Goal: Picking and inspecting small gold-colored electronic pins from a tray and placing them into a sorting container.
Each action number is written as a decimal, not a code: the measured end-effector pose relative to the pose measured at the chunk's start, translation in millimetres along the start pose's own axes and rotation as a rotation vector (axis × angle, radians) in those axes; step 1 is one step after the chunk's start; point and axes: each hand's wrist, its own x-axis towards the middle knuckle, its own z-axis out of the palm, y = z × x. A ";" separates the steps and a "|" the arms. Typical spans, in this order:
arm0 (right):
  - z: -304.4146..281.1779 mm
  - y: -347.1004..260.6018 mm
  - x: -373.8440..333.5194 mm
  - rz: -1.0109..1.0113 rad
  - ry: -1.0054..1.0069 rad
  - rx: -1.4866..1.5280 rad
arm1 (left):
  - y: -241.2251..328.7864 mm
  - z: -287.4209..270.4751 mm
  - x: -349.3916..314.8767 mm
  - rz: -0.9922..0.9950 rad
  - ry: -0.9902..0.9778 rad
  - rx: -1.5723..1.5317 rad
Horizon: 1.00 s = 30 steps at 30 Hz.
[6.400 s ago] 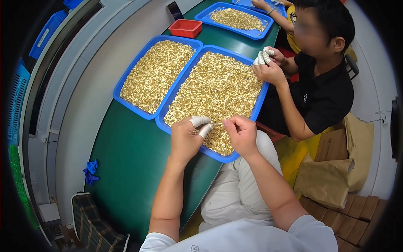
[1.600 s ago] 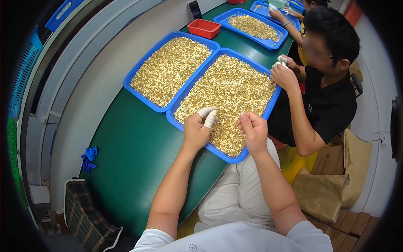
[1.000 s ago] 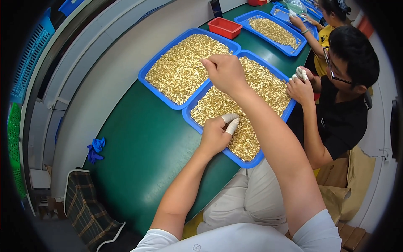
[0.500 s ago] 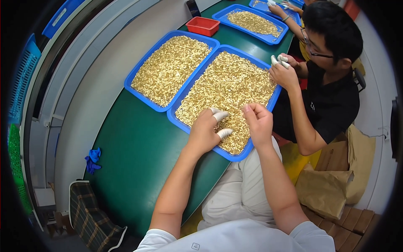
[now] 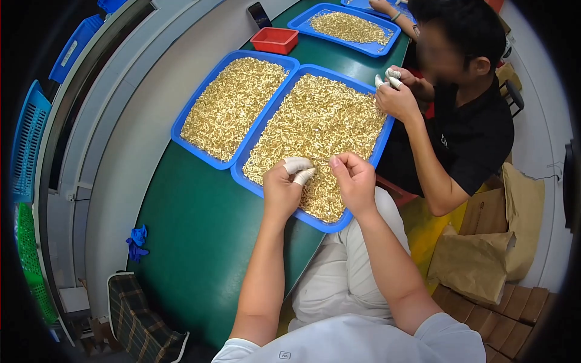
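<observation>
A blue tray full of small gold-coloured metal pieces lies before me. Over its near part, my left hand has its fingers bent and pressed together, with white finger cots on them; what they hold is too small to name. Just to its right, my right hand pinches thumb against forefinger, bare of cots. A faint thin line shows between the two hands, and I cannot make out what it is. The hands are close together but apart.
A second blue tray of like pieces adjoins on the left. Beyond stand a red bin, a phone and another blue tray. Blue gloves lie on the green table. A co-worker in black sits at the right.
My left hand's spread fingers have closed together and lifted toward my right hand. My right hand stays pinched, now nearer the left. The whole view has shifted slightly.
</observation>
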 end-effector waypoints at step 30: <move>-3.7 -4.3 -6.3 -0.095 -0.160 -0.185 | -5.6 -19.7 -8.4 0.065 -0.049 -0.465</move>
